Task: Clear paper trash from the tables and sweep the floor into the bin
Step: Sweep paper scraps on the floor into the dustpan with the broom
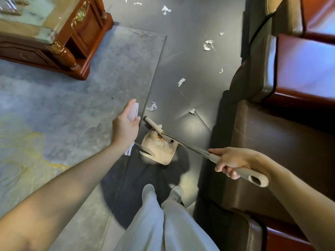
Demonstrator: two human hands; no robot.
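Note:
My right hand [233, 161] grips the beige handle of a broom [192, 147] whose metal shaft slants down to its head at the mouth of a beige dustpan [160, 150] on the dark floor. My left hand [126, 127] holds the pale upright handle of the dustpan [133, 111]. Some white paper and dirt lie inside the pan. Torn white paper scraps [152, 106] lie just beyond the broom head, and more paper scraps [208, 45] are scattered further up the floor.
A grey patterned rug [63, 109] covers the floor at left, its edge running beside the dustpan. A carved wooden table [59, 33] stands at top left. Brown and red leather sofas [272, 124] line the right side. My feet [163, 192] stand just behind the pan.

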